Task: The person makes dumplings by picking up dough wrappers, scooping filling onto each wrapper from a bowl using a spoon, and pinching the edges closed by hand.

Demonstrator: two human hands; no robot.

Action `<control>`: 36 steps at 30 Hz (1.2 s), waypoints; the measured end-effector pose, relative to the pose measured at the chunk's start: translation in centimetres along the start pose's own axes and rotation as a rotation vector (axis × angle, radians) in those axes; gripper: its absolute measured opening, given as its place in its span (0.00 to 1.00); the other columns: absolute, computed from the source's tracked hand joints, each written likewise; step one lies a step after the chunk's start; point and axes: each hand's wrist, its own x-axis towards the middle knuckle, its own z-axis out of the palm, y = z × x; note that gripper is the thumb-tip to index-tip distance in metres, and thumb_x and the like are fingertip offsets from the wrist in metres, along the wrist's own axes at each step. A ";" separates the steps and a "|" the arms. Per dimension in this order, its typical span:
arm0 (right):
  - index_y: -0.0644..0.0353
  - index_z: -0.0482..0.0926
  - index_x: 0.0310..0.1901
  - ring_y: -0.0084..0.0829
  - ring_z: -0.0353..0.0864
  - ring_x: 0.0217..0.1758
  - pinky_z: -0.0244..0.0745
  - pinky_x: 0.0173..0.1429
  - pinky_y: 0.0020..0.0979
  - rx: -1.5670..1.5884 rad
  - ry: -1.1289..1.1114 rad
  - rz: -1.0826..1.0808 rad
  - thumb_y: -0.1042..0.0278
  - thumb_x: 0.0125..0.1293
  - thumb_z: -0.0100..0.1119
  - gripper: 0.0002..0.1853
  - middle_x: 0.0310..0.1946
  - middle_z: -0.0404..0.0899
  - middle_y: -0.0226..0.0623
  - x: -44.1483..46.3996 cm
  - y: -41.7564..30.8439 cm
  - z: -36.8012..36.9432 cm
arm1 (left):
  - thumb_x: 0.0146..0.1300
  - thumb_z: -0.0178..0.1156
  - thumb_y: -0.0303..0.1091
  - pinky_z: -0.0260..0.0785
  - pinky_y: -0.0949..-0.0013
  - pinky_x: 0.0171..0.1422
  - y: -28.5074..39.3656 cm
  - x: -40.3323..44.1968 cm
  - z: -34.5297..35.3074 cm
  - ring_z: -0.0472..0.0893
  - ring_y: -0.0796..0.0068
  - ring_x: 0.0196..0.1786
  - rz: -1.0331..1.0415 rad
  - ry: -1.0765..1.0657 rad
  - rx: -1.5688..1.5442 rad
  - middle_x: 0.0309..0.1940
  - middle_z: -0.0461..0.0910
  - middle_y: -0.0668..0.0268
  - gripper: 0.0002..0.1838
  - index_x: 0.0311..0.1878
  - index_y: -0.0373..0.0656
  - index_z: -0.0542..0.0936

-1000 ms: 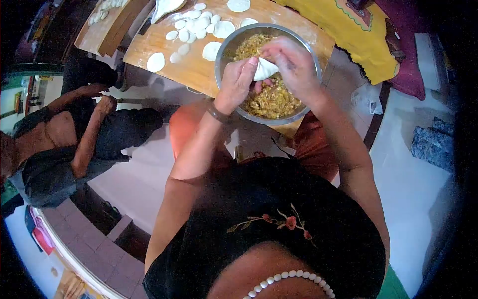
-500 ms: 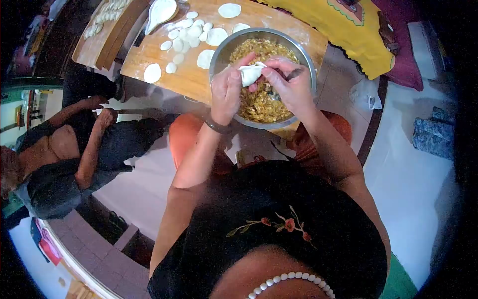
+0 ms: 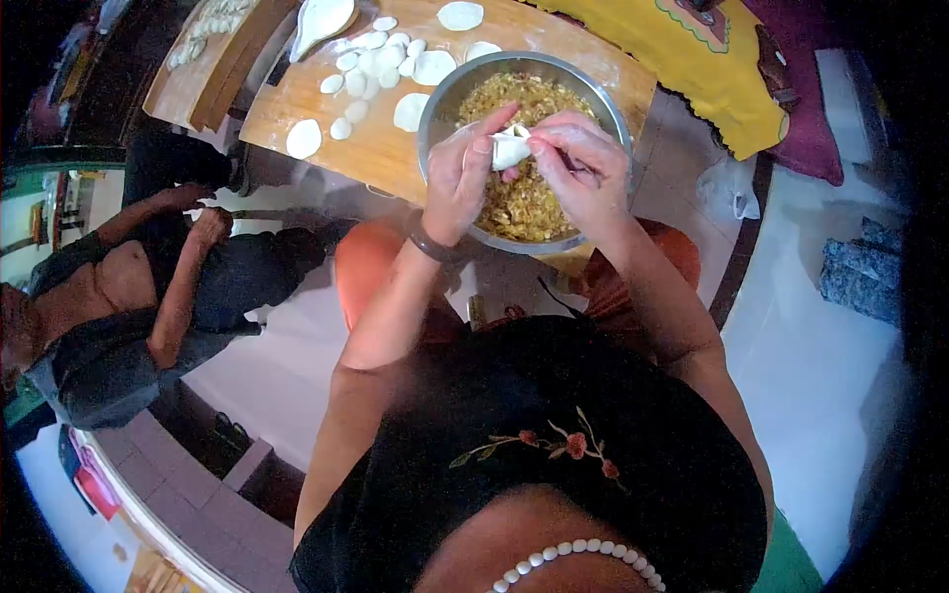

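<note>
A white dumpling (image 3: pixel 510 149), partly folded with a gap at its top edge, is held over a metal bowl (image 3: pixel 605 99). My left hand (image 3: pixel 461 180) grips the dumpling's left side, index finger raised. The thumb and fingers of my right hand (image 3: pixel 585 176) pinch its right edge. Something dark shows in my right palm, but I cannot make out what it is. Below both hands, the bowl holds chopped yellow-brown filling (image 3: pixel 519 211).
The wooden board (image 3: pixel 381 168) bears flat dough wrappers (image 3: pixel 304 138), small dough pieces (image 3: pixel 366 64) and a white, teardrop-shaped dish (image 3: pixel 321 25). Another board (image 3: pixel 213 59) with dumplings stands at the upper left. A seated person (image 3: pixel 129 282) is on the left. A yellow cloth (image 3: pixel 682 74) lies upper right.
My right fingers have shifted along the dumpling's edge, and the dark thing in that hand is less visible. The dumpling has turned slightly. The person's hands at left have moved a little.
</note>
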 end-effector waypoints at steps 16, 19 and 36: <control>0.67 0.81 0.39 0.25 0.76 0.39 0.73 0.41 0.22 0.154 -0.027 0.114 0.81 0.57 0.62 0.07 0.38 0.76 0.36 0.6 -0.4 0.8 | 0.73 0.38 0.51 0.66 0.79 0.31 -0.8 0.0 0.6 0.74 0.82 0.26 -0.140 -0.042 -0.195 0.27 0.77 0.67 0.30 0.59 0.32 0.72; 0.69 0.80 0.35 0.24 0.76 0.37 0.73 0.36 0.21 -0.049 -0.038 -0.135 0.82 0.58 0.60 0.03 0.38 0.75 0.36 1.1 0.0 0.7 | 0.73 0.38 0.53 0.66 0.79 0.28 -1.8 -0.2 0.8 0.73 0.81 0.23 -0.213 -0.064 -0.328 0.26 0.77 0.66 0.32 0.58 0.31 0.72; 0.63 0.71 0.54 0.19 0.74 0.36 0.69 0.41 0.20 0.228 0.115 0.341 0.79 0.62 0.56 0.18 0.43 0.73 0.33 1.4 1.3 1.0 | 0.72 0.42 0.41 0.65 0.78 0.20 -0.7 0.5 0.9 0.74 0.78 0.18 -0.482 -0.071 -0.282 0.24 0.79 0.60 0.22 0.59 0.31 0.70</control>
